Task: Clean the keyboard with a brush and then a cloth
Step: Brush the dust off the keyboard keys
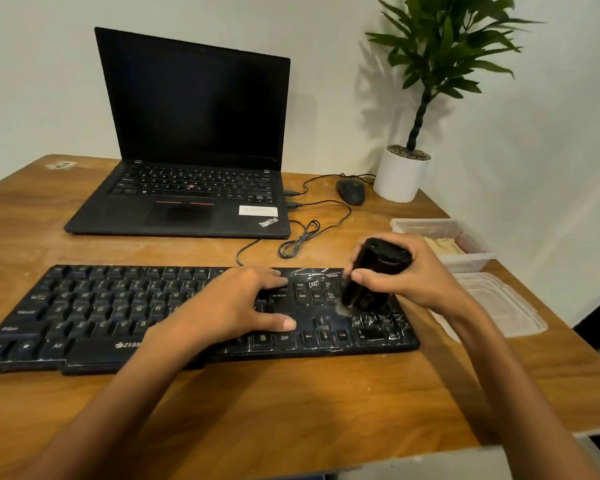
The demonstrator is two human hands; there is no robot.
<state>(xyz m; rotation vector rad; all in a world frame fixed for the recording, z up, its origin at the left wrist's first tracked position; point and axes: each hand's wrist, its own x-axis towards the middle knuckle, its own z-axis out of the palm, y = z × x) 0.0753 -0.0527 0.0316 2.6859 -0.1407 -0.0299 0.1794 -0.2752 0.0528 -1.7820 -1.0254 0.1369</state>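
A black, dusty keyboard lies across the near half of the wooden table. My left hand rests flat on its right-middle keys, fingers spread. My right hand grips a black brush, held upright with its bristles down on the keyboard's right end, by the number pad. A pale smear of dust shows under the bristles. A yellowish cloth lies folded in a clear plastic box to the right of the keyboard.
An open black laptop stands behind the keyboard, with a wired mouse and coiled cable to its right. A potted plant is at the back right. A clear lid lies near the table's right edge.
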